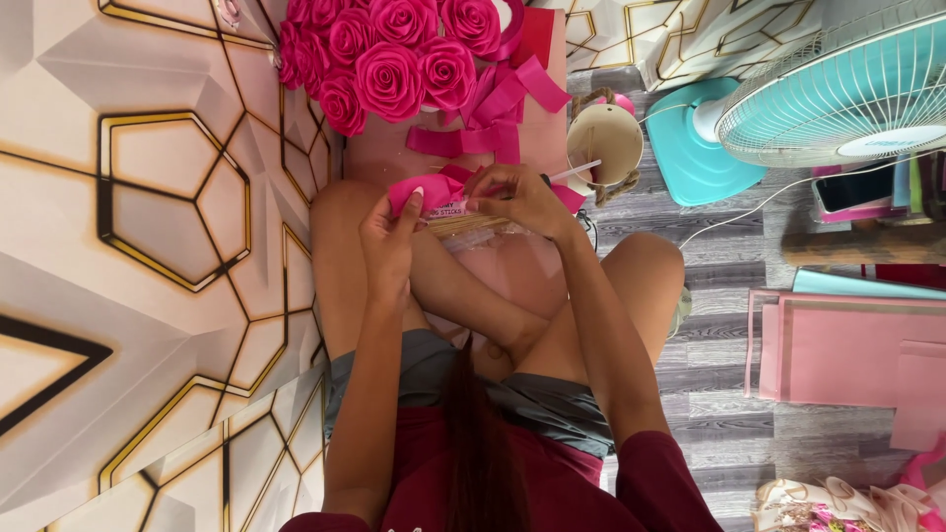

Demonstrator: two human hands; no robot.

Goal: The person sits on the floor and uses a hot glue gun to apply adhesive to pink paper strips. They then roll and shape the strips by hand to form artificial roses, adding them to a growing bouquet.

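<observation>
Pink ribbon piece (426, 190): light, soft, easily creased; best pinched at folded edge. Left hand (389, 241) pinches it; right hand (517, 200) grips its other end.

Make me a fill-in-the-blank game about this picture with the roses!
1. The ribbon roses are all the colour ____.
2. Both hands, left hand and right hand, are folding a pink ____.
3. The turquoise thing with a wire cage is a ____.
4. The person sits on the ____.

Missing words: pink; ribbon; fan; floor
</observation>
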